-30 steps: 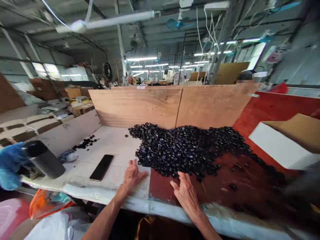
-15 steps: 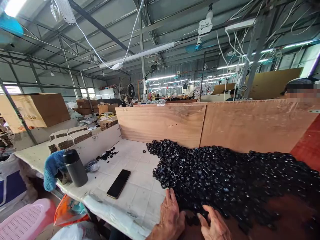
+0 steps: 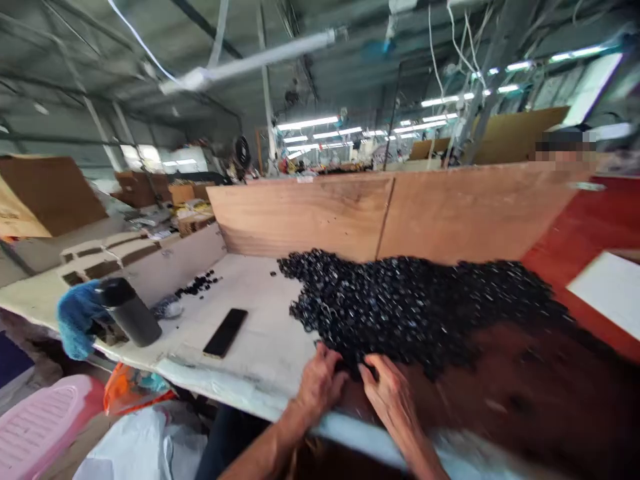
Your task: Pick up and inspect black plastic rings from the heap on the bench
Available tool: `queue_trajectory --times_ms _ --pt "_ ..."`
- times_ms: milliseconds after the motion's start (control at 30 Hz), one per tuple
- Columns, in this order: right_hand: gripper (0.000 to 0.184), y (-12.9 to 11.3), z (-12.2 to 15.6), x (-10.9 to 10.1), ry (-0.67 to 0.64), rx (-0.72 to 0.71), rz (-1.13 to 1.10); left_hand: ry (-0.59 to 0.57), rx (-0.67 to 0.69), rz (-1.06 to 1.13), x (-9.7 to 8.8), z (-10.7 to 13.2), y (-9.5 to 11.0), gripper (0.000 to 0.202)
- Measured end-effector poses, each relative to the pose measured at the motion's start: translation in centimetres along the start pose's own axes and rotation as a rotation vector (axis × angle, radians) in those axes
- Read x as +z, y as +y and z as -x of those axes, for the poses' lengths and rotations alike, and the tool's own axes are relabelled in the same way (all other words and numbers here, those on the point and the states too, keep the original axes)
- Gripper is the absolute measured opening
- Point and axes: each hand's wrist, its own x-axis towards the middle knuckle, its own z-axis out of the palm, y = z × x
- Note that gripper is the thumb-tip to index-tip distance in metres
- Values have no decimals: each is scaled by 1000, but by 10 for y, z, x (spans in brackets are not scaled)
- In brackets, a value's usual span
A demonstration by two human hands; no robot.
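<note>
A broad heap of small black ring-like pieces (image 3: pixel 380 300) covers the middle and right of the table. My left hand (image 3: pixel 320 379) is at the heap's near left edge, fingers bent forward and thumb apart from them. Just to its right, my right hand (image 3: pixel 389 385) reaches to the same edge, with its thumb and fingers apart and their tips against the dark pieces. A narrow dark gap lies between the two hands. Motion blur hides whether any single piece lies between the fingertips. A black phone (image 3: pixel 226 332) rests on the white tabletop left of my hands.
A dark flask (image 3: pixel 131 313) stands beside a blue cloth (image 3: pixel 77 320) at the left. Several loose black pieces (image 3: pixel 197 285) lie near the low side board. A wooden panel (image 3: pixel 300 217) closes the back. A pink stool (image 3: pixel 50 423) is at lower left; another person is behind the panel.
The view has tilted down and shifted right, so more of my forearms and the table edge show. My hands have come back toward the heap's near edge, with the left fingers more bent.
</note>
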Motion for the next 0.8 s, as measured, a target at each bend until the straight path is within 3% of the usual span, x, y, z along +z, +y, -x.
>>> queue_trajectory --times_ms 100,167,300,533,700,800 --pt "8 -17 -7 -15 -107 48 -19 18 48 42 -9 1 1 38" --pt "15 -21 -10 -20 -175 52 -39 12 16 49 -13 0 -1 38" --pt "19 -22 -9 -25 -187 107 -93 -12 -28 27 -17 1 -1 25" --pt "23 -19 -8 -32 -247 148 -210 8 -57 26 -20 0 6 28" --pt "16 -23 -6 -39 -158 289 -445 -18 -58 244 -22 2 7 24" --pt "17 -31 -5 -43 -216 296 -624 -53 -42 417 -22 5 7 28"
